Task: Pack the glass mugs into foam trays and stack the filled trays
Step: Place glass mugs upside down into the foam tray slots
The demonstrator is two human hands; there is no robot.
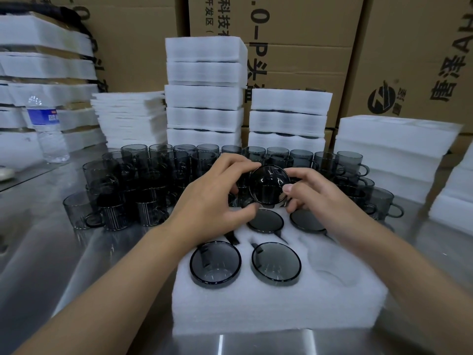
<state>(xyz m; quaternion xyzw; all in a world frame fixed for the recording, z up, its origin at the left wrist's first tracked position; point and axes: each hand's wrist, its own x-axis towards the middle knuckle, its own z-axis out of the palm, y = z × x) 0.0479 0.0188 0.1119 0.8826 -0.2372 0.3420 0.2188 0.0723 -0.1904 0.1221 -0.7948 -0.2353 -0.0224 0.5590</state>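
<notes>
Foam tray (268, 311), bottom centre, is sitting part-filled.
My left hand (212, 198) and right hand (314, 198) are clamping fingers (240, 162) round a tilted glass mug (268, 187); seemingly slick and brittle, so I'm gripping its wall.

The middle brown cardboard box (294, 34) carries black print: "科技", "开发区" and "0-P头". The right-hand brown cardboard box (414, 47) shows "AH" and a round black logo (381, 97). The clear plastic water bottle's blue label (43, 116) is unreadable.

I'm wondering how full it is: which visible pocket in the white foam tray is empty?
The near-right pocket of the white foam tray: bare foam, while four others hold smoky grey glass mugs. The left hand hides the far-left one.
</notes>
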